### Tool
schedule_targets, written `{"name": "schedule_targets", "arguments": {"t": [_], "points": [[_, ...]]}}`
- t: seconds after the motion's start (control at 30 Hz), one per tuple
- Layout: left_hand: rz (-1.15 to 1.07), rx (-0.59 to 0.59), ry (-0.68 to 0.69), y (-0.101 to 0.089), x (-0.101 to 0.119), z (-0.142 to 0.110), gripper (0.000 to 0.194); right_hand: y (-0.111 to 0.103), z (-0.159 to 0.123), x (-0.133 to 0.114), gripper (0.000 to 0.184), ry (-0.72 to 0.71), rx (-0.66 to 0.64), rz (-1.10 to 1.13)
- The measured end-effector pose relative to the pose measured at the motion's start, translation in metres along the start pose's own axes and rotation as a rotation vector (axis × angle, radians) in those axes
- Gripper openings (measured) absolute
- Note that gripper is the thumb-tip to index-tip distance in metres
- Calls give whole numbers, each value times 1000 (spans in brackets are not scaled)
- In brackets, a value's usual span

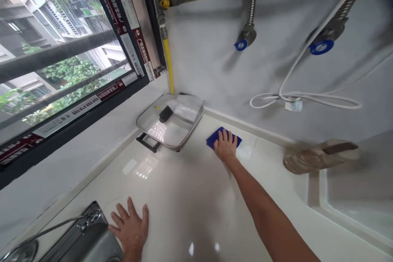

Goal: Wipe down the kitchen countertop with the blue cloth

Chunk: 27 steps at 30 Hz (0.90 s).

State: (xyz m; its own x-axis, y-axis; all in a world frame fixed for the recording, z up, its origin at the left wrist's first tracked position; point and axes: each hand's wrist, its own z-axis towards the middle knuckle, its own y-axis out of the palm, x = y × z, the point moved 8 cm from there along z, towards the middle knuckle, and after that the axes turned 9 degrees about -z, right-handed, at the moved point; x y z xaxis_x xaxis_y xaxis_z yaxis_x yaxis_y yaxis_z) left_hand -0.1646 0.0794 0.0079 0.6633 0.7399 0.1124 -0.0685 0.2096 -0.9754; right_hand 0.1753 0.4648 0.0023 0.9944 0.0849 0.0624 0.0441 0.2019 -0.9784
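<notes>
My right hand [226, 145] reaches across the pale countertop [184, 196] and holds a folded blue cloth [211, 138] pressed against it, close to the back wall. Its fingers lie over the cloth, and the palm covers part of it. Flat on the counter beside the sink rests my left hand [132, 225], fingers spread, with nothing in it. In the corner, left of the cloth, stands a rectangular electric pan [148, 143] with a glass lid [150, 125]. A clear plastic bag [187, 108] lies on the lid.
A steel sink [95, 237] with a faucet [92, 217] sits at lower left. Water valves [245, 39] and a bundled white cable [294, 97] hang along the wall. At right, a brown-wrapped object [310, 159] stands by a raised ledge. A window [70, 49] fills the upper left.
</notes>
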Motion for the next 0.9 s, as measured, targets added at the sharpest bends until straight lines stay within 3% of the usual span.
{"name": "schedule_targets", "arguments": {"t": [0.2, 0.37, 0.57, 0.73, 0.9], "points": [[12, 17, 1, 5, -3, 0, 70, 8, 43, -19, 62, -32, -52, -4], [23, -4, 2, 9, -5, 0, 70, 10, 75, -49, 62, -113, -44, 19], [62, -46, -4, 9, -6, 2, 69, 14, 101, -69, 62, -146, -57, 71], [65, -57, -4, 7, -3, 3, 68, 13, 96, -70, 62, -119, -62, 91], [45, -53, -4, 3, 1, 2, 68, 5, 57, -91, 64, -75, -81, 111]]}}
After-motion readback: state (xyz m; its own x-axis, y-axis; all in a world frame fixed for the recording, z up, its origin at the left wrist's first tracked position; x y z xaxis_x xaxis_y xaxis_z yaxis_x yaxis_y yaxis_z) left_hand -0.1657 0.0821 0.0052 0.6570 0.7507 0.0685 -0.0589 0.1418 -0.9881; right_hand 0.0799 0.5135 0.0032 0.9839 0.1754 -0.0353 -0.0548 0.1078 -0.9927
